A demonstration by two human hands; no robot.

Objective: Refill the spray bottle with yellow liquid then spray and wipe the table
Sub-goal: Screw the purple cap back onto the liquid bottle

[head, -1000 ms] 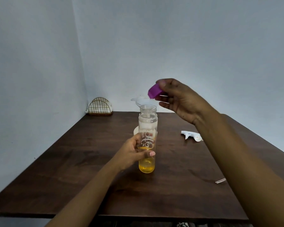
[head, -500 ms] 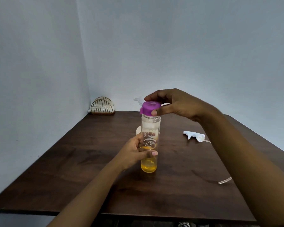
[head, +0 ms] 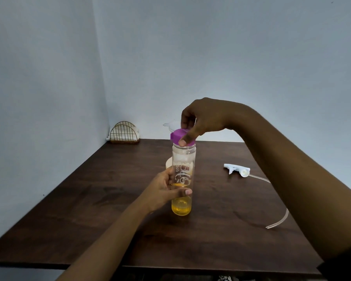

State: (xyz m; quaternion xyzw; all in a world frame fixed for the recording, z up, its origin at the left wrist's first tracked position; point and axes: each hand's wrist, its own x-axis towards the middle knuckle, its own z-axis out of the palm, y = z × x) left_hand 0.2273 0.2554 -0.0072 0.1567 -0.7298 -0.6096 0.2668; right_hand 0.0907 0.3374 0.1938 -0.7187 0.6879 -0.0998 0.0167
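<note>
Left hand (head: 162, 191) grips bottle (head: 183, 173); right hand (head: 203, 120) pinches purple cap (head: 179, 135)

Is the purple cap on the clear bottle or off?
On: the purple cap sits on the clear bottle's mouth, right hand pinching it. Screwed tight? Cannot tell.

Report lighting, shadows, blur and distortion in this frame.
Head view: light soft, even, bluish, no hard glare; only a faint shadow on the table right of the bottle; bottle, purple cap, left hand and right hand look reasonably sharp; wide-angle lens splays the table edges, tilts the wall corner and enlarges the right forearm.
</note>
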